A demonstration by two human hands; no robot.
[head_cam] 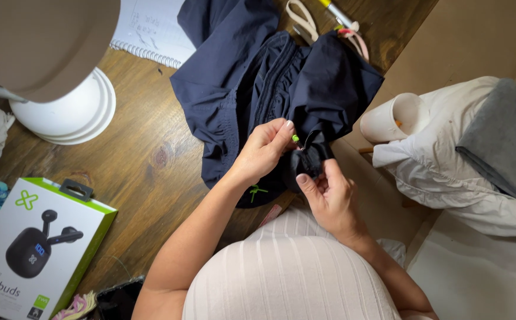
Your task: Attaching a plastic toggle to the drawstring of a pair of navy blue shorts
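Note:
A dark navy garment (258, 77) lies crumpled on a wooden table (139, 148), its near edge hanging toward me. My left hand (264, 148) pinches a small bright green thing (295, 138) at the bunched fabric; what it is I cannot make out. My right hand (329, 198) grips the gathered dark fabric (311, 157) just below, thumb pressed on it. The two hands are almost touching. A green stitch mark (257, 191) shows on the cloth under my left wrist.
A white lamp base (74, 109) and its tan shade (45, 41) stand at the left. An earbuds box (33, 249) lies at the near left, a spiral notebook (151, 29) at the back. Scissors (302, 21) and a pen (338, 13) lie behind the garment. A white cup (394, 118) and bedding (459, 160) are right.

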